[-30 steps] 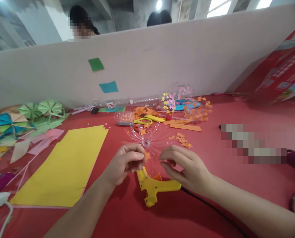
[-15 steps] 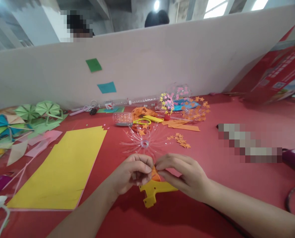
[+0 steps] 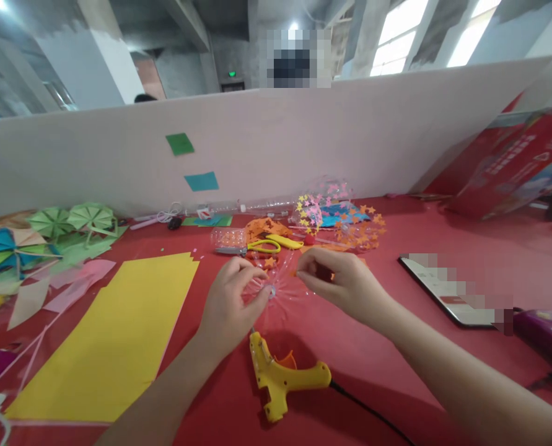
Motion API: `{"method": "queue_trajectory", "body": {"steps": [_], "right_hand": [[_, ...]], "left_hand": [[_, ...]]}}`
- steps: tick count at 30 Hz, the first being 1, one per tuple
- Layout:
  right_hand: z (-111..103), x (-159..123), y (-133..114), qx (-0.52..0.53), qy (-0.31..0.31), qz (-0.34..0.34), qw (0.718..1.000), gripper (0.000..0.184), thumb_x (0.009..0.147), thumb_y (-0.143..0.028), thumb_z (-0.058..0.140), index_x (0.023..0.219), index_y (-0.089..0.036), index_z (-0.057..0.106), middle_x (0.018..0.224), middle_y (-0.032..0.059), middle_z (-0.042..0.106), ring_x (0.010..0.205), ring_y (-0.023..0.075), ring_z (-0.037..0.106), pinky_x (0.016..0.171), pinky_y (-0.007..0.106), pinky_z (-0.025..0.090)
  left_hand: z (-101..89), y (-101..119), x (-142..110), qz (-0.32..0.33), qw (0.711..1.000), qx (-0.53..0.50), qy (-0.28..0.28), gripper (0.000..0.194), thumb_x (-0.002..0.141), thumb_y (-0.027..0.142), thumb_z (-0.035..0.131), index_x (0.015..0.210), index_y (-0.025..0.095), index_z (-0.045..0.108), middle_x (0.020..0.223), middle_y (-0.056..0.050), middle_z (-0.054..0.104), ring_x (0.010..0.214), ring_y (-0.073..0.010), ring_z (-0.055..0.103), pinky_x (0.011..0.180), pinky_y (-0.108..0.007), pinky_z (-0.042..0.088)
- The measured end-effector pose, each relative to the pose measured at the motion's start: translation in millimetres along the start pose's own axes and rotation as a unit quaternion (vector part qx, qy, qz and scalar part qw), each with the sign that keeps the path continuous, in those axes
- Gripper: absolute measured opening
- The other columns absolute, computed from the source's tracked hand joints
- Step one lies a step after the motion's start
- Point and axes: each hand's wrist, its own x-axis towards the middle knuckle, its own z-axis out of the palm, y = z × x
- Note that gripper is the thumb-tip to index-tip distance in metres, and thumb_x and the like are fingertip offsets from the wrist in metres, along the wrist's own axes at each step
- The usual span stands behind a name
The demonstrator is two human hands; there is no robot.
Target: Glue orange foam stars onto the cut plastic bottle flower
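A clear plastic bottle piece [image 3: 272,292], cut into thin strips that spread from its neck ring, lies on the red table in front of me. My left hand [image 3: 232,300] is at its left side, thumb and index finger apart; I cannot tell whether they touch a strip. My right hand [image 3: 343,282] is above its right side, thumb and fingertips pinched on a small orange paper piece [image 3: 294,273], probably a star. One orange star [image 3: 269,262] shows just beyond the ring. Nearer to me, a yellow glue gun [image 3: 287,378] with an orange trigger rests on the table.
Yellow paper sheets [image 3: 113,334] lie at left, with green folded paper [image 3: 90,217] behind. Yellow-handled scissors [image 3: 264,246], a yellow cutter [image 3: 285,241] and star-covered plastic pieces [image 3: 362,226] lie ahead. A phone [image 3: 436,297] is at right. A white partition [image 3: 266,142] stands behind.
My hands have moved apart and forward, from in front of the bottle piece to either side of it. The glue gun is now uncovered. The view has tilted up slightly.
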Motion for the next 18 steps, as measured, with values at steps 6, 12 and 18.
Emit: {"method": "queue_trajectory", "body": {"steps": [6, 12, 18], "right_hand": [[-9, 27, 2, -0.068, -0.073, 0.005, 0.995, 0.007, 0.074, -0.013, 0.052, 0.071, -0.019, 0.054, 0.054, -0.0063, 0.045, 0.048, 0.0070, 0.039, 0.046, 0.018, 0.026], [-5, 29, 16, -0.088, -0.092, -0.036, 0.991, 0.008, 0.076, -0.012, 0.051, 0.076, -0.018, 0.056, 0.058, -0.0045, 0.050, 0.050, 0.0069, 0.041, 0.049, 0.018, 0.028], [-1, 30, 19, -0.109, -0.112, -0.089, 0.984, 0.011, 0.074, -0.009, 0.050, 0.074, -0.018, 0.056, 0.056, -0.0047, 0.049, 0.049, 0.0071, 0.036, 0.049, 0.019, 0.026]], "left_hand": [[20.3, -3, 15, 0.086, 0.976, 0.198, 0.028, 0.012, 0.075, 0.020, 0.061, 0.087, 0.017, 0.061, 0.092, -0.008, 0.051, 0.087, -0.0235, 0.048, 0.078, -0.041, 0.046], [34.3, -11, 14, 0.075, 0.972, 0.217, 0.052, 0.010, 0.075, 0.018, 0.061, 0.085, 0.018, 0.060, 0.091, -0.008, 0.051, 0.085, -0.0236, 0.047, 0.076, -0.040, 0.046], [38.2, -15, 6, 0.092, 0.972, 0.202, 0.078, 0.008, 0.077, 0.015, 0.059, 0.085, 0.017, 0.059, 0.094, -0.010, 0.052, 0.085, -0.0228, 0.047, 0.076, -0.039, 0.046]]}}
